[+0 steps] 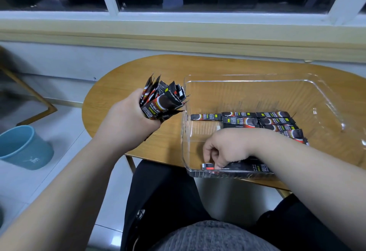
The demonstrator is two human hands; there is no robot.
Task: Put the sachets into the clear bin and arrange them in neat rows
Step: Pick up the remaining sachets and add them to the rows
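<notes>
A clear bin point(324, 100) stands on the oval wooden table point(126, 84). Several black-and-red sachets point(257, 120) lie flat in rows across its middle. My left hand point(128, 116) grips a fanned bundle of sachets point(160, 100) just left of the bin's wall, held above the table. My right hand point(223, 149) reaches inside the bin at its near left corner, fingers curled down on a sachet point(209, 165) lying against the near wall. My right forearm hides part of the rows and more sachets along the near wall.
A blue bucket point(23, 147) stands on the tiled floor to the left. A windowsill and wall run behind the table. My lap sits under the table's near edge. A wooden frame leans at the far left.
</notes>
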